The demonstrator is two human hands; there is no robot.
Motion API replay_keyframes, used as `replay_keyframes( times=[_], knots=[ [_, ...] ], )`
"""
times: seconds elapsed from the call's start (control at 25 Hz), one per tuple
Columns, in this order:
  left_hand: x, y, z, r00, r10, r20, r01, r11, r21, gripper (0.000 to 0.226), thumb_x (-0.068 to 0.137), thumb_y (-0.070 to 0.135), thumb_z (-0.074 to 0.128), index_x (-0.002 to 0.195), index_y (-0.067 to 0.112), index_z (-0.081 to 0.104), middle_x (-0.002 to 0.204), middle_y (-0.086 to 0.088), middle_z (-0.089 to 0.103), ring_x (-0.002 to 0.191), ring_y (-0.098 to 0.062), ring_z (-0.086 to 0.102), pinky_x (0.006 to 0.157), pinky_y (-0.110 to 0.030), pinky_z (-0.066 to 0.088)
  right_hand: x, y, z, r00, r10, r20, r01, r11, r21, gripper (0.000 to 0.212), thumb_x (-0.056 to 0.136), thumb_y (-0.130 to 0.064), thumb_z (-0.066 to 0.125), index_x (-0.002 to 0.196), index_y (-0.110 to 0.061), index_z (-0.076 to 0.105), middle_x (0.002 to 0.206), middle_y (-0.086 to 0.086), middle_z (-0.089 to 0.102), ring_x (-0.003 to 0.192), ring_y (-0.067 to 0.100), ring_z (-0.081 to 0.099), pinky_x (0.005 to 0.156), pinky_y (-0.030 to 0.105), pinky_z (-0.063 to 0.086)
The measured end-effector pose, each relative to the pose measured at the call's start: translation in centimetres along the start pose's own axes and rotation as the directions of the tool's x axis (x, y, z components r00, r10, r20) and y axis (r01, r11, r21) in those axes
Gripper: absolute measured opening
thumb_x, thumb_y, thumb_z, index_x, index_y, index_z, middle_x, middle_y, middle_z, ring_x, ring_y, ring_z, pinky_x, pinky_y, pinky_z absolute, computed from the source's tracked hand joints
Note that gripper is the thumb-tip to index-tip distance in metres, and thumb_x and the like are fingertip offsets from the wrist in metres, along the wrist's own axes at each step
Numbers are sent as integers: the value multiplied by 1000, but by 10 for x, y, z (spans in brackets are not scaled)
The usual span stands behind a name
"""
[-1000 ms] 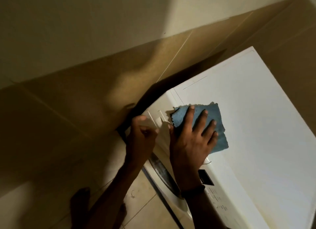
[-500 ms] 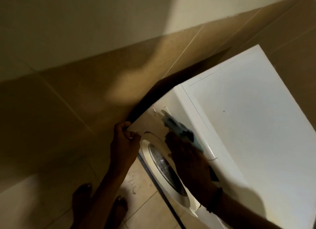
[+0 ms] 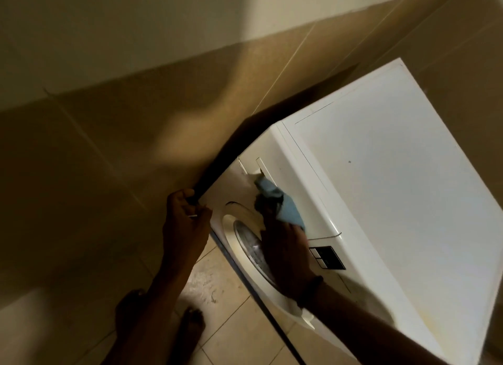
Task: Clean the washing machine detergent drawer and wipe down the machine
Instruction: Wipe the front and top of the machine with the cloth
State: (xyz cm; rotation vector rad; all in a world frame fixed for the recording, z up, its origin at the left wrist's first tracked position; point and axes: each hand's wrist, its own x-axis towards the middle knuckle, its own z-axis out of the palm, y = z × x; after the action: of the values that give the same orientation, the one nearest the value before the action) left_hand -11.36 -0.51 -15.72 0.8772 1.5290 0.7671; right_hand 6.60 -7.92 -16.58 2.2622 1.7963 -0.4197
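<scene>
A white front-loading washing machine (image 3: 394, 201) fills the right of the head view, its round door (image 3: 245, 244) facing left. The detergent drawer front (image 3: 253, 168) sits at the machine's upper front corner and looks closed. My right hand (image 3: 285, 250) holds a blue cloth (image 3: 283, 204) against the front panel just below the drawer. My left hand (image 3: 185, 214) grips the machine's left front edge, fingers curled round it.
A tiled wall runs close along the machine's left side with a dark narrow gap (image 3: 245, 141) between. The control display (image 3: 326, 257) is by my right wrist. My bare feet (image 3: 190, 326) stand on the tiled floor below.
My right hand took the cloth off the machine's top and down onto the front panel by the drawer. My left hand shifted from the drawer area to the left front edge.
</scene>
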Motion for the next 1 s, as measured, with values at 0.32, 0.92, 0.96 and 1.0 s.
replay_keyframes(
  times=[0.32,0.92,0.96,1.0],
  knots=[
    [-17,-8,2,996,31,82,-35,998,49,43,94,14,74,129,20,49,100,1,64,85,-12,65,67,-25,51,-79,34,-33,972,75,-223,-99,990,-98,88,89,-36,73,159,-25,20,122,9,65,86,26,68,67,39,56],
    [-31,35,33,965,256,55,-259,965,44,43,96,11,70,135,7,53,104,-2,65,85,-14,66,68,-10,49,-73,51,-71,861,318,-397,-361,932,-36,87,95,-59,55,160,-17,16,166,18,10,151,43,13,118,61,25],
    [-31,38,37,946,323,25,-324,944,66,41,97,9,69,134,3,53,101,-1,65,87,-19,67,70,-6,48,-49,42,-78,859,316,-402,-353,935,-21,89,93,-63,54,159,-17,16,166,18,12,151,43,15,118,62,24],
    [-32,43,41,923,385,11,-385,920,80,40,97,8,69,133,1,54,103,-1,65,93,-22,67,73,-4,48,-26,30,-86,862,296,-412,-334,942,-22,91,93,-64,54,159,-17,15,166,18,13,151,43,15,119,61,22]
  ],
)
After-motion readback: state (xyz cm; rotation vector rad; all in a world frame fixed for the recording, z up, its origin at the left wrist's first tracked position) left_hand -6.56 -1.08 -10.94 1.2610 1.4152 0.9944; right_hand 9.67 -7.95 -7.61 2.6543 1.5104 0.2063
